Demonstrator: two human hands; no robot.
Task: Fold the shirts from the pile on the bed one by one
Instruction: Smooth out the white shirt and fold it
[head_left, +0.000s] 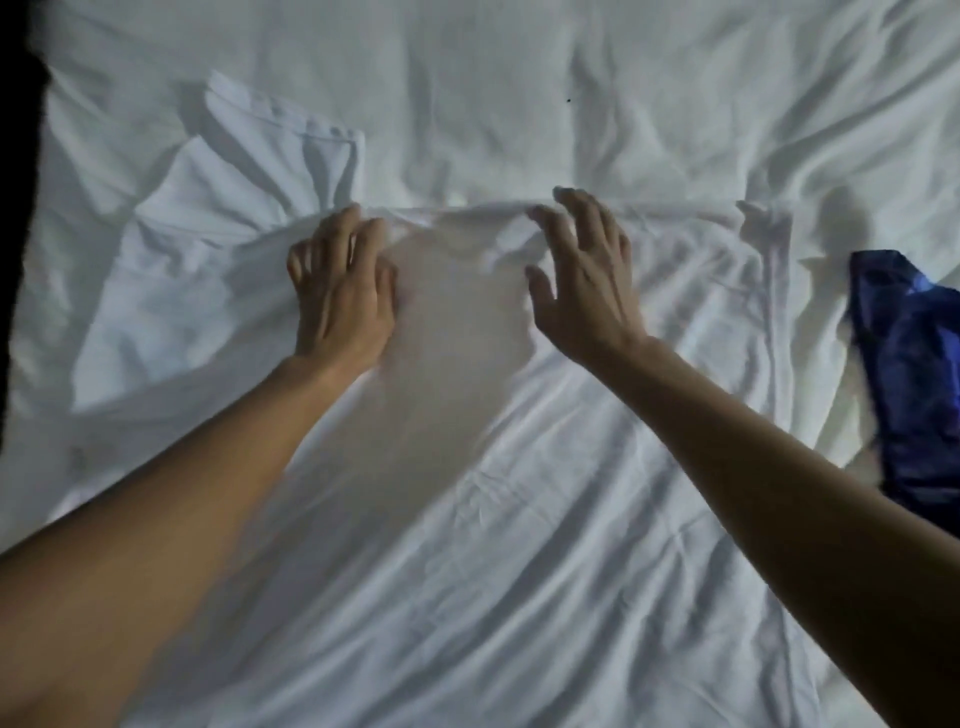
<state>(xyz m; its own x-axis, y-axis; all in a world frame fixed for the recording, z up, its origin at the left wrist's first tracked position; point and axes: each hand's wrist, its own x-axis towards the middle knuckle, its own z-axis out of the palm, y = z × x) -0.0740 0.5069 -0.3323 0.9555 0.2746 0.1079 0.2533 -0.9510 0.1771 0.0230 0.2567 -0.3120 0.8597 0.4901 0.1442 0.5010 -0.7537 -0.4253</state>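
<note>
We see a plain white shirt (519, 467) with no pattern, lying on a bed (467, 78) whose sheet is also white, slightly greyish in the shadows. At the right edge we see a dark blue, shiny garment (909, 374).

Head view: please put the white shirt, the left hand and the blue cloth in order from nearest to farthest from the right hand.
Counting from the right hand:
1. white shirt: directly under the hand, at its top edge.
2. left hand: to the left, resting on the same shirt.
3. blue cloth: far to the right, at the picture's edge.
</note>
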